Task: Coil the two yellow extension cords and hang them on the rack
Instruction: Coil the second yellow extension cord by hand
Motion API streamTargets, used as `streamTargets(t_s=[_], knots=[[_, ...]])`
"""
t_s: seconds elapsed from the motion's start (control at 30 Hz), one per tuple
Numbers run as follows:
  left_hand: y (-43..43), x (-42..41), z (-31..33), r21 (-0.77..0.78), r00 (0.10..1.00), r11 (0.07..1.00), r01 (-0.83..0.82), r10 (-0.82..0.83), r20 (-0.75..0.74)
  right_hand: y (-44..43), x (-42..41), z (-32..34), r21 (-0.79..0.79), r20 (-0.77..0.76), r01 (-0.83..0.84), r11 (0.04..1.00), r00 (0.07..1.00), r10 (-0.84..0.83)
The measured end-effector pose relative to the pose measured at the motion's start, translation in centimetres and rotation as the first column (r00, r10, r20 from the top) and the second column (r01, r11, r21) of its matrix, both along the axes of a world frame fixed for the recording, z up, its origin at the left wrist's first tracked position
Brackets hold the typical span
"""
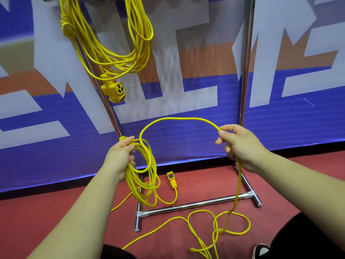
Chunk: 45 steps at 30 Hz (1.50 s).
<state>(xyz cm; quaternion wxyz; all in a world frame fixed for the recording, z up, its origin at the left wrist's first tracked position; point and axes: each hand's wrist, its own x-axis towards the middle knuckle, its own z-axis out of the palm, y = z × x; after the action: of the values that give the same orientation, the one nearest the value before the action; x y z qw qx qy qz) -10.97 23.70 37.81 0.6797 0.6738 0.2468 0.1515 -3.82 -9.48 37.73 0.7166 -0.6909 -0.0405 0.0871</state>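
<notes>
Over the red floor [56,212], the left hand [121,156] is gripping the gathered coil [143,176] while the right hand [239,144], seemingly pinching, is arching slack cord [179,119] leftward toward it.

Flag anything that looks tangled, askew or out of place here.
The loose cord on the red floor crosses itself in overlapping loops below the right hand, and may snag as a knot when pulled up. A socket end lies by the rack's base. The hung coil looks tidy.
</notes>
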Motion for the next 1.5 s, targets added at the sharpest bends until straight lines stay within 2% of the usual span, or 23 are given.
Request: streamTargets(t_s=[0.13,0.2,0.3,0.37,0.5,0.6,0.73,0.87,0.97,1.07,1.17,1.33,1.5], knots=[[-0.3,0.4,-0.4,0.012,0.999,1.0,-0.001,0.0,0.042,0.9,-0.2,-0.1,0.048,-0.05,-0.008,0.999,0.999,0.01],[-0.7,0.3,-0.3,0.021,0.997,0.999,0.029,-0.03,0.075,1.0,0.0,-0.1,0.012,-0.003,0.018,1.0,1.0,-0.018],[-1.3,0.1,-0.1,0.023,0.99,0.997,0.068,-0.07,0.121,1.0,-0.1,-0.2,-0.167,0.076,0.036,0.985,0.997,-0.023],[-1.5,0.0,0.2,0.018,0.988,0.998,0.06,-0.062,0.14,0.9,-0.5,-0.5,-0.316,0.013,-0.034,0.948,0.999,0.04],[-1.9,-0.1,0.8,-0.038,0.987,0.998,0.055,-0.049,0.153,0.4,-0.9,-1.1,-0.578,-0.206,-0.251,0.776,0.966,0.159],[-2.4,-0.4,1.0,-0.07,0.973,0.988,0.136,-0.121,0.196,0.2,-0.1,-1.1,-0.659,-0.223,-0.244,0.711,0.967,0.126],[-4.0,-1.0,1.4,-0.088,0.952,0.966,0.242,-0.219,0.212,0.6,0.2,-1.7,-0.648,-0.212,-0.207,0.733,0.973,0.088],[-5.9,-1.7,1.7,-0.101,0.932,0.944,0.313,-0.286,0.221,1.1,0.0,-1.8,-0.495,-0.236,-0.163,0.853,0.971,0.049],[-6.9,-2.1,1.9,-0.11,0.917,0.925,0.362,-0.332,0.222,1.4,-0.1,-1.3,-0.507,-0.124,-0.105,0.855,0.991,0.049],[-7.4,-2.4,2.0,-0.12,0.906,0.911,0.395,-0.365,0.214,2.0,-0.1,-1.5,-0.392,-0.054,0.002,0.92,0.998,-0.025],[-7.8,-2.5,1.9,-0.145,0.901,0.896,0.419,-0.391,0.188,2.3,-0.1,-1.0,-0.323,0.033,0.078,0.943,0.997,-0.072],[-8.8,-2.8,1.6,-0.196,0.881,0.86,0.471,-0.447,0.154,2.9,-0.9,0.1,-0.303,0.188,0.083,0.949,0.982,-0.025],[-10.1,-2.7,1.5,-0.249,0.878,0.843,0.478,-0.456,0.142,3.8,-2.2,0.4,-0.266,0.271,-0.022,0.964,0.958,0.097]])
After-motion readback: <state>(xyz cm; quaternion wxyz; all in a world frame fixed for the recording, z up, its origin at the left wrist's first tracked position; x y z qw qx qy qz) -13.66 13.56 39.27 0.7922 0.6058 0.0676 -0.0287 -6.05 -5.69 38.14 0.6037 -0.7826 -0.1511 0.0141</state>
